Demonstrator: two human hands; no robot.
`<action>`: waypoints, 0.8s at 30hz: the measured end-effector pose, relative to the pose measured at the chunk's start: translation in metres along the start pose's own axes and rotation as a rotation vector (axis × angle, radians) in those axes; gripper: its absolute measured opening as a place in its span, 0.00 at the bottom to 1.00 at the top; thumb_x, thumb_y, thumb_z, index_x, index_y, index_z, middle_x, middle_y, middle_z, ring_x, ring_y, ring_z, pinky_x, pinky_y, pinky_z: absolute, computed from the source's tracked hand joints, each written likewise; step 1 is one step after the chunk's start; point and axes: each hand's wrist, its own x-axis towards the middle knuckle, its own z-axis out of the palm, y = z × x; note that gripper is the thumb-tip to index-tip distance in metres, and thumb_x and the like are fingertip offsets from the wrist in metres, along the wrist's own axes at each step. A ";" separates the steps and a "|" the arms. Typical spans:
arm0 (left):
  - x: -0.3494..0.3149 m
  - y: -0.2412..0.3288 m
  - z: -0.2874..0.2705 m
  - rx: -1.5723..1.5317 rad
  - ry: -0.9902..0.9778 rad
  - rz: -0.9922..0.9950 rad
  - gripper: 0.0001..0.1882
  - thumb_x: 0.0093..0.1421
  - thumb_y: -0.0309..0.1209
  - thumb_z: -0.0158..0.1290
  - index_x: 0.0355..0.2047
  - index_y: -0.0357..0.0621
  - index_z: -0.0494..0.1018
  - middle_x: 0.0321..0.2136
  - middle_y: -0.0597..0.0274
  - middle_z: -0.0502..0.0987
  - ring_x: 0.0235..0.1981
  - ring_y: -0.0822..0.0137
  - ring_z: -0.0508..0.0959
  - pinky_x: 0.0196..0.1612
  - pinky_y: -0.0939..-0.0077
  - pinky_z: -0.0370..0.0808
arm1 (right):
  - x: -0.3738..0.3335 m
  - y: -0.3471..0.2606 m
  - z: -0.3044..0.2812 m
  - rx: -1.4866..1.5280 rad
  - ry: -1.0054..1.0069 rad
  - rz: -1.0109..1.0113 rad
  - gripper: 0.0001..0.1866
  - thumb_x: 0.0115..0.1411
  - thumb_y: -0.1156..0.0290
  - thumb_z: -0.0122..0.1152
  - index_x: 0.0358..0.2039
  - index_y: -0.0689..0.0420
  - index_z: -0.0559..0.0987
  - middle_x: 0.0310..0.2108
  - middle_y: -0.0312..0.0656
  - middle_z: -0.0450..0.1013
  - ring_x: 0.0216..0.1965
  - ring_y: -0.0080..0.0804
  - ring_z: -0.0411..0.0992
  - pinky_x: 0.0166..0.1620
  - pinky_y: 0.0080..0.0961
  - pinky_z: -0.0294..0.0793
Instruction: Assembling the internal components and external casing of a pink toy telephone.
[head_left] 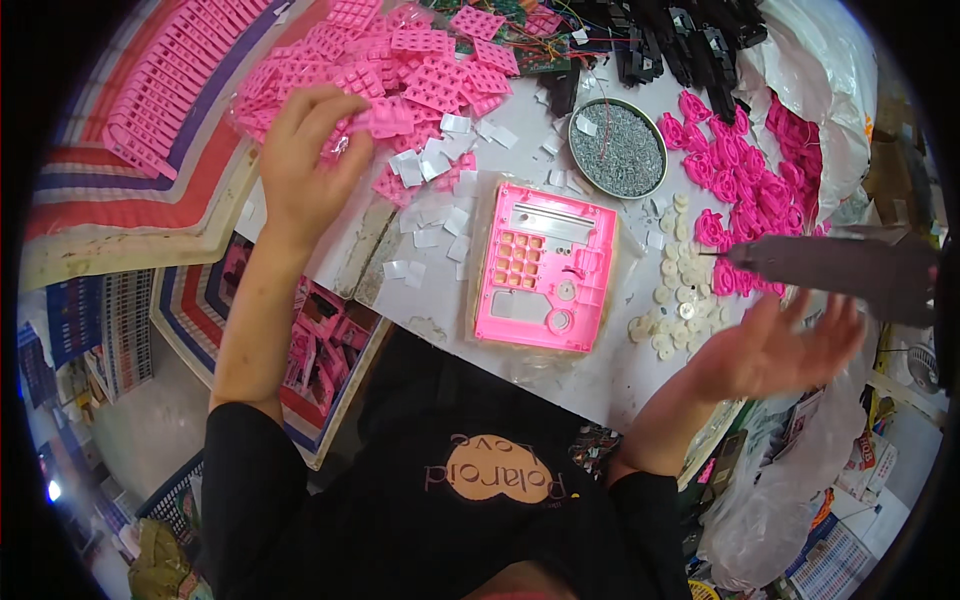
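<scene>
While right hand (775,350) spreads near screwdriver (835,270), pink keypads (432,85) beside left hand (308,170), grip unclear

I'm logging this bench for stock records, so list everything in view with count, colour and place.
Casing: 1, pink, mid-table
Keypad pieces: many, pink, upper left
Slips: many, white, left of casing
Tin: 1, pale-rimmed, above casing
Screw-like bits: countless, silver, in tin
Discs: many, whitish, right of casing
Cord bundles: many, magenta, right
Power screwdriver: 1, dark grey, far right
Moulded parts: several, black, top
Striped sheeting: multicoloured, left
Sack: 1, white, upper right
Table: 1, white, centre
Edge clutter: unclear
Shirt: 1, black, bottom
Left hand: 1, bare, at keypad pieces
Right hand: 1, bare, blurred, below screwdriver
</scene>
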 end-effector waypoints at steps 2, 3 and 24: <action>-0.010 0.019 0.000 -0.135 0.042 0.025 0.16 0.45 0.18 0.59 0.38 0.41 0.78 0.37 0.55 0.77 0.38 0.56 0.78 0.40 0.67 0.76 | -0.010 -0.013 0.004 0.038 -0.164 -0.076 0.35 0.49 0.73 0.71 0.57 0.60 0.65 0.52 0.48 0.67 0.54 0.43 0.66 0.51 0.37 0.70; -0.014 0.029 -0.002 -0.147 0.030 0.061 0.17 0.45 0.17 0.60 0.38 0.41 0.77 0.38 0.55 0.77 0.38 0.56 0.78 0.40 0.67 0.76 | -0.014 -0.018 0.009 0.071 -0.250 -0.112 0.37 0.46 0.70 0.75 0.56 0.59 0.67 0.51 0.47 0.68 0.53 0.43 0.65 0.49 0.36 0.70; -0.032 0.060 -0.006 -0.502 -0.274 -0.205 0.14 0.52 0.16 0.57 0.40 0.38 0.77 0.33 0.60 0.77 0.29 0.72 0.73 0.34 0.79 0.69 | -0.081 0.021 0.074 0.051 -1.111 0.355 0.12 0.56 0.68 0.67 0.38 0.59 0.80 0.33 0.42 0.75 0.26 0.33 0.75 0.30 0.29 0.74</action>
